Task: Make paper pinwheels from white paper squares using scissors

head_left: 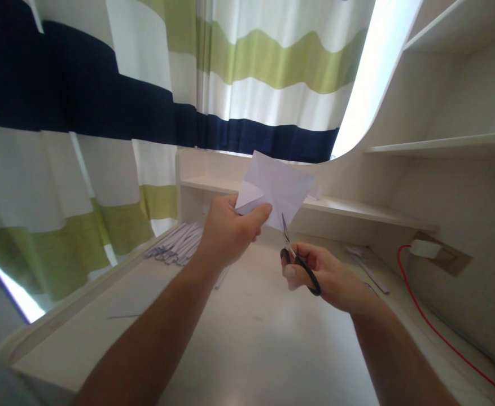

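While the left hand [226,234] pinches the paper [279,189], the right hand [327,276] grips scissors [296,256] pointing up.

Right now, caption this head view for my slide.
Left hand holds folded white paper; right hand cuts it with scissors.

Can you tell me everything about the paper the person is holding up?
The paper is a white sheet, thin, with fold creases across it and one corner folded over near the thumb. The left hand pinches it at its lower left corner and holds it up in the air above the desk, tilted. The tips of the scissors, held in the right hand, meet its bottom edge. Behind it is a low shelf.
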Motion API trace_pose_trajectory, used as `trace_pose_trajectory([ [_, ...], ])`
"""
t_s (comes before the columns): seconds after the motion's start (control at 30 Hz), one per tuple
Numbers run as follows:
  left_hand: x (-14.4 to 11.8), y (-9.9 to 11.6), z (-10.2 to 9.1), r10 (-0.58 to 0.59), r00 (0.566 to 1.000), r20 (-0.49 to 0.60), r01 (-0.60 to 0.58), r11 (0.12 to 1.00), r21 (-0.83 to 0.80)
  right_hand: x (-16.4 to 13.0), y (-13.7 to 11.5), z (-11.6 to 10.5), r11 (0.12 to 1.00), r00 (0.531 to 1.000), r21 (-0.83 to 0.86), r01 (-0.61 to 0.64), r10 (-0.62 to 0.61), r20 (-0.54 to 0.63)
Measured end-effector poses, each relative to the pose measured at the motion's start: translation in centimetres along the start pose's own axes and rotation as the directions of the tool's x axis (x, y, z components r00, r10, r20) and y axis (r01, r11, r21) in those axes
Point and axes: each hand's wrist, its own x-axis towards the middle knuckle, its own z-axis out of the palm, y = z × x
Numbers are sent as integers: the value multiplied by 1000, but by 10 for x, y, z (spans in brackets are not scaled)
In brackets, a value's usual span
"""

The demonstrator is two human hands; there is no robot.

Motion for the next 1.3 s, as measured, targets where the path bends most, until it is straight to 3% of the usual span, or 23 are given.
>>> trace_pose_trajectory([
  [0.27,-1,-1,0,9,1000,-10,-9,1000,26,-2,-7,3,999,999,-28,-28,27,-22],
  [1.3,1,-1,-1,1,1000,29,-1,1000,19,-1,1,1,999,1000,-54,6,-7,-23],
])
